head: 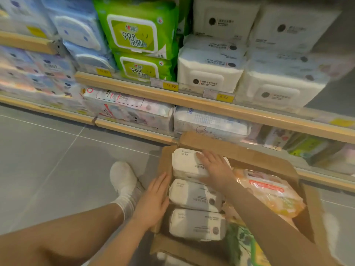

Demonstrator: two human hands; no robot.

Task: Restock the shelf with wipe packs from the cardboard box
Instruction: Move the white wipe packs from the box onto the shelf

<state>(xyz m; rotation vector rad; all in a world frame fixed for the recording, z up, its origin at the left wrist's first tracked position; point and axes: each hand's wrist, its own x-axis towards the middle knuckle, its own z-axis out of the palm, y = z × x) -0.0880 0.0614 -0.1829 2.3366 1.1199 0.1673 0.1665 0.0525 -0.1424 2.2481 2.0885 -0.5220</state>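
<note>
The top wipe pack (pixel 187 164) is pressed under the flat, spread right hand (pixel 215 167); its fingers should be curled beneath the far edge while the cardboard box (pixel 240 150) is steadied by the flat, straight-fingered left hand (pixel 153 198).

The cardboard box (pixel 226 144) is plain brown; the three wipe packs (pixel 196 196) along its left side are white with small grey print and a dark dot. An orange pack (pixel 272 196) with a red band lies at its right edge. Shelf packs (pixel 138 37) above are bright green; floor (pixel 48 146) grey tile.
</note>
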